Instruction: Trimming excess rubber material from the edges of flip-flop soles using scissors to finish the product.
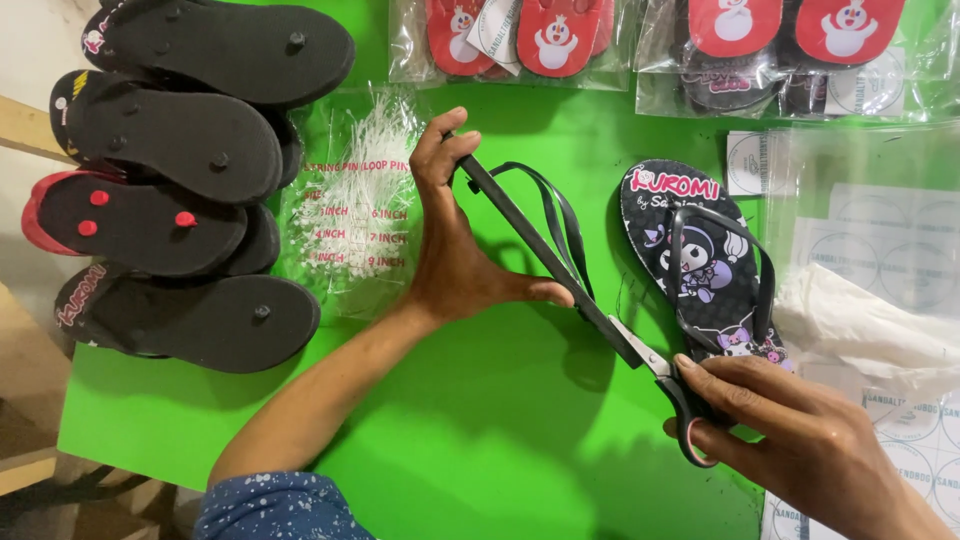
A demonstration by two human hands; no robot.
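My left hand (pixel 455 245) grips a black flip-flop (pixel 530 235) held on edge over the green table (pixel 480 440), its thin straps looping out to the right. My right hand (pixel 790 430) holds scissors (pixel 665 385) with dark handles; the blades reach up to the lower end of that flip-flop. A second black flip-flop (pixel 690 255) with a cartoon print lies flat, face up, just right of the scissors.
A pile of black and red flip-flops (pixel 180 190) lies sole up at the left. A clear bag of white plastic pins (pixel 355 205) sits beside it. Bagged red slippers (pixel 520 40) line the far edge. Sticker sheets (pixel 880 250) and crumpled plastic (pixel 860 325) lie at the right.
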